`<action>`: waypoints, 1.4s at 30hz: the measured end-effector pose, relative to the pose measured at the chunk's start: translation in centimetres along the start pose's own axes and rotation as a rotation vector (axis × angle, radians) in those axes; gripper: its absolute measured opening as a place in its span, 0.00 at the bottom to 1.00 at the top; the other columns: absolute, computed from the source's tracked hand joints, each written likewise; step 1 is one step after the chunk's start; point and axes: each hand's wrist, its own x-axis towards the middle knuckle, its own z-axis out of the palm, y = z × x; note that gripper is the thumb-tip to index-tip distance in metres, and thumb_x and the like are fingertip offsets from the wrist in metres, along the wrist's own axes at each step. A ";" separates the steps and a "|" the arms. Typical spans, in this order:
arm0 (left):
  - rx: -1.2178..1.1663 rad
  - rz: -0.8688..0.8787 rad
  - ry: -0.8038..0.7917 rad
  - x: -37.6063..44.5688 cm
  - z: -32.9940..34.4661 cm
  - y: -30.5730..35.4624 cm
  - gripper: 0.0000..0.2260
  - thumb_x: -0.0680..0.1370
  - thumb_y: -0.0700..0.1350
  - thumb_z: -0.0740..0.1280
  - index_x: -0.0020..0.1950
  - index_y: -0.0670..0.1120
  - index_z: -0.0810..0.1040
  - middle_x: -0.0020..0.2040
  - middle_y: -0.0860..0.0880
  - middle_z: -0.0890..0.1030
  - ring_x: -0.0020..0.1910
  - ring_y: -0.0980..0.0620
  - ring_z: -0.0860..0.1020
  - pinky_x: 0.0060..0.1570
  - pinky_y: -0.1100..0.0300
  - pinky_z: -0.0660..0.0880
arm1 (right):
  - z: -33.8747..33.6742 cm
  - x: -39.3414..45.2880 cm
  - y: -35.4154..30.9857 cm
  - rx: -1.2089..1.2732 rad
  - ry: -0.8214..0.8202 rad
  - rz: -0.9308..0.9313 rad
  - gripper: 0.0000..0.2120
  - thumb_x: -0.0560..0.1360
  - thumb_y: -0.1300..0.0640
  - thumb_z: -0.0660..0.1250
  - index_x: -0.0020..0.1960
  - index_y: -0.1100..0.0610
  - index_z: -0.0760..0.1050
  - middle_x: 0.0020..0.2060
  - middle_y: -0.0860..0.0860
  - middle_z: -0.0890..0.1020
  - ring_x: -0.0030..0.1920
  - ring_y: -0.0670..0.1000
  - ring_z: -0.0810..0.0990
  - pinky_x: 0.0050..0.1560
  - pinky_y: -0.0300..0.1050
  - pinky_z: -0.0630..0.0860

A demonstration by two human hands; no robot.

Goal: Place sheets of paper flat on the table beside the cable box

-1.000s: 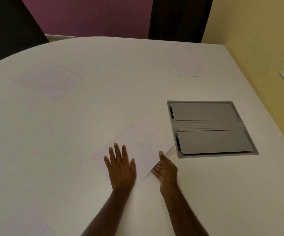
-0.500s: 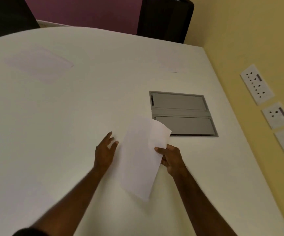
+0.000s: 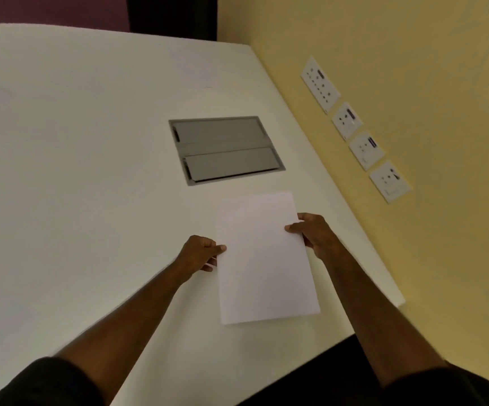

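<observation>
Here, sheet (image 3: 266,259) between both grips

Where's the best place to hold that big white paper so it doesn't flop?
Probably by its two long side edges, about where it is held now: the left hand pinches the left edge and the right hand the right edge of the sheet of paper. It is thin and wide, so coming in from both sides should keep it flat near the cable box.
</observation>
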 end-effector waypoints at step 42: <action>0.849 -0.083 0.267 4.7 15.4 -8.6 0.23 0.76 0.65 0.66 0.47 0.44 0.78 0.45 0.47 0.82 0.46 0.45 0.81 0.39 0.56 0.71 | -2.9 8.1 18.2 -0.591 0.508 -0.486 0.24 0.73 0.48 0.74 0.67 0.52 0.74 0.55 0.49 0.79 0.57 0.52 0.77 0.59 0.50 0.67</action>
